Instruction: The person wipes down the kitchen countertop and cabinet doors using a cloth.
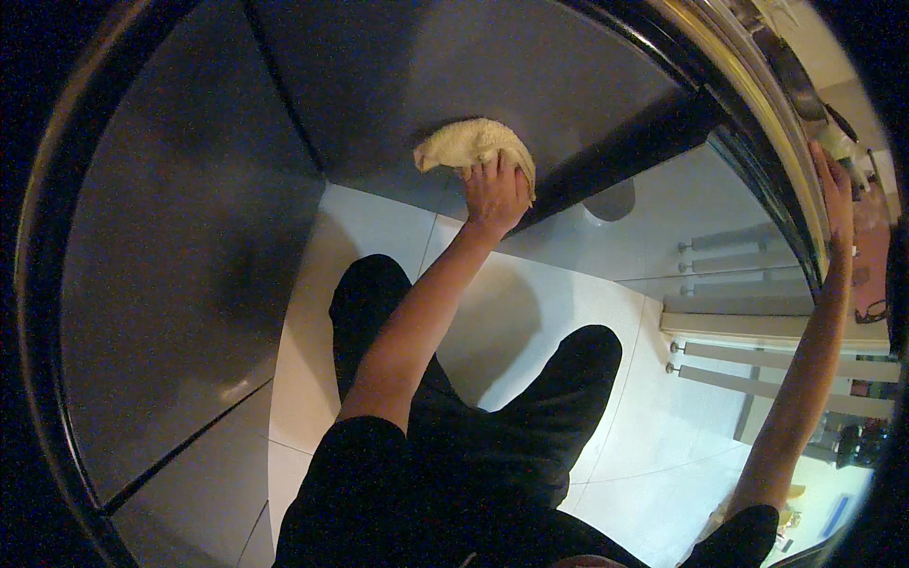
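Note:
My left hand (499, 193) is pressed on a pale yellow cloth (474, 142), its fingers spread over the cloth's lower right part. The cloth lies against a dark, smooth cabinet panel (369, 92) in front of me, a little above the floor. My right arm reaches out to the right, and my right hand (836, 181) rests at the edge of a countertop (770, 106). Part of that hand is hidden, and I see nothing held in it.
Dark panels (177, 248) stand at the left, meeting the front panel in a corner. Light tiles (611, 419) cover the floor around my knees. At the right are white stool or table legs (781, 355), and a dark pan (792, 67) sits on the countertop.

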Demonstrator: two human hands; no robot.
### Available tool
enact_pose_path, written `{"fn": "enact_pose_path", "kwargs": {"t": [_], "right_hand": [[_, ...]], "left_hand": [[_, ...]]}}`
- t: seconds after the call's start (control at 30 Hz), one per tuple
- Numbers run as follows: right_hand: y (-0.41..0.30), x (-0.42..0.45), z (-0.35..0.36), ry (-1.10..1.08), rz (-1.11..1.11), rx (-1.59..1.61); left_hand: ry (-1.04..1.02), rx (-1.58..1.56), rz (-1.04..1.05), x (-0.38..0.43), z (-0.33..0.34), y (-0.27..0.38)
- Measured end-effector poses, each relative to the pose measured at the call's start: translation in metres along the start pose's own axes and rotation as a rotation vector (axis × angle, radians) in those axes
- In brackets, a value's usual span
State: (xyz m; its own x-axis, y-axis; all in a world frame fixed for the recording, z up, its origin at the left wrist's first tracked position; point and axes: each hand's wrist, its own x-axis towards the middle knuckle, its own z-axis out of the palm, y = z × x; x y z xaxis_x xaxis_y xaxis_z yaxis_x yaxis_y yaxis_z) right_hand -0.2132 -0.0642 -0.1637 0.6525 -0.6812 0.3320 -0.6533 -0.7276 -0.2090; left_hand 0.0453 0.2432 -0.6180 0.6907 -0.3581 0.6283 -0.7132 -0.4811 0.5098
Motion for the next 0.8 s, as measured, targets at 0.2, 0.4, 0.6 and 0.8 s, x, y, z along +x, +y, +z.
{"fn": "enact_pose_path", "kwargs": {"t": [0.2,0.4,0.6,0.8], "right_hand": [[0.038,-0.003,-0.011,0.017,-0.519,-0.67],[0.046,0.004,-0.002,0.015,-0.537,-0.575],[0.035,0.011,-0.006,-0.043,-0.404,-0.443],[0.03,0.017,-0.002,-0.026,-0.237,-0.254]], "left_hand": [[0.18,-0.203,0.277,0.06,-0.041,0.05],[0.092,-0.409,0.282,0.068,-0.056,0.048],[0.018,-0.149,0.257,-0.022,0.002,-0.024],[-0.107,-0.055,0.173,0.001,-0.016,-0.011]]}}
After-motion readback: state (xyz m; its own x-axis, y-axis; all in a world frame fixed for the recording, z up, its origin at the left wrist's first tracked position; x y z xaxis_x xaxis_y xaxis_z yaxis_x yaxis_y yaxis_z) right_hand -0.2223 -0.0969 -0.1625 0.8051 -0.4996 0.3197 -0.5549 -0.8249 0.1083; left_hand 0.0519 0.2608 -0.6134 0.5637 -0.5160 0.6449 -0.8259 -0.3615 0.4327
